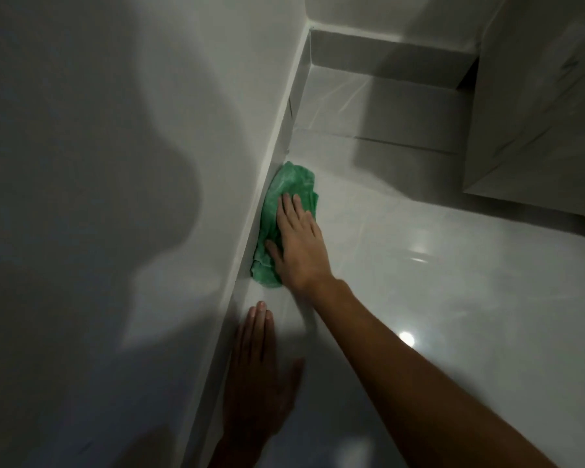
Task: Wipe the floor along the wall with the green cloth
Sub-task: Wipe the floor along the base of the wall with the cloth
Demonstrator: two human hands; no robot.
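Head view: crumpled green cloth (286,211) (against wall (115,163))

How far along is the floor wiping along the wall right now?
Done: hard to tell; the glossy floor shows no clear wiped trail. In hand: the right hand presses the green cloth flat against the wall base, while the left hand rests flat on the floor. Left: the strip ahead toward the corner.

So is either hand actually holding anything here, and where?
Nothing is gripped. The right hand presses flat on the green cloth, covering its near half; the left hand rests flat, empty.
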